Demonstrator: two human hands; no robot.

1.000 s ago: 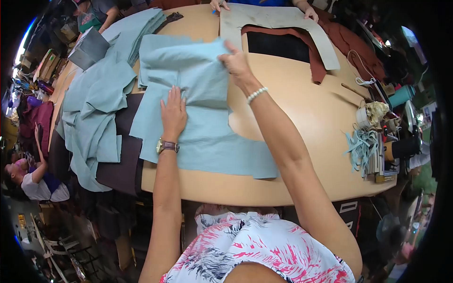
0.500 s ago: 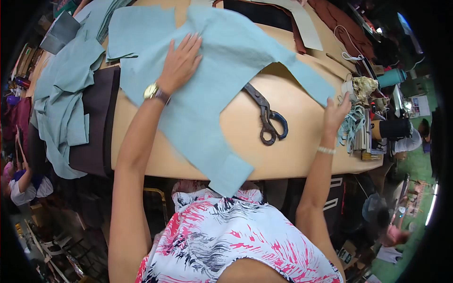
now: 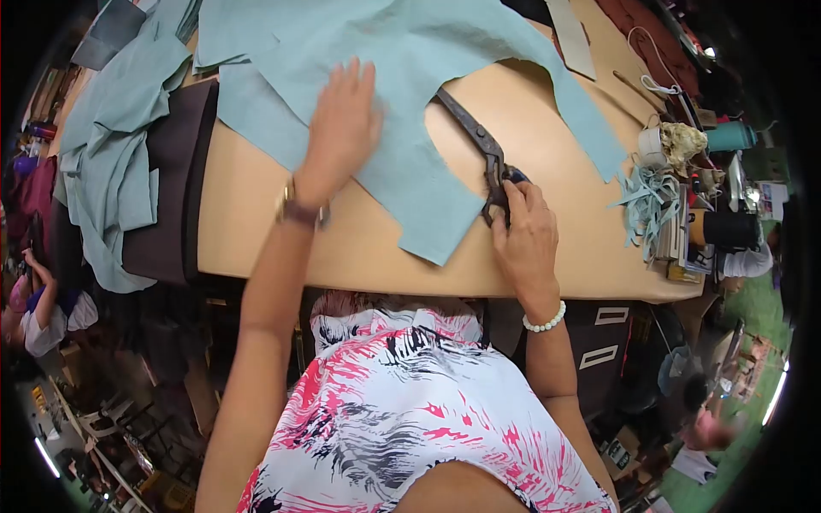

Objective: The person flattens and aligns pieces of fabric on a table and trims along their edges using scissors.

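Observation:
A large cut piece of light blue-green fabric (image 3: 402, 111) lies across the table, with a curved opening on its right side. My left hand (image 3: 346, 124) rests over it, fingers stretched out and slightly smeared by motion. On bare tabletop inside the curve lie dark-bladed fabric shears (image 3: 475, 132), blades pointing up and left. My right hand (image 3: 526, 227) is at their handles, fingers and thumb closed around the loops; part of the handles is hidden by the fingers. A squared tab of the fabric ends just left of the shears.
More blue-green fabric (image 3: 115, 162) is heaped at the left over a dark folded cloth (image 3: 180, 188). Along the right edge sit fabric scraps (image 3: 646, 205), a white container (image 3: 652, 147) and a teal bottle (image 3: 729, 137). The tabletop's front edge (image 3: 428, 286) runs before my body.
My right hand has let go of the fabric's right strip and moved left to the shears' handles. The fabric has shifted up and away, and my left hand has slid slightly right.

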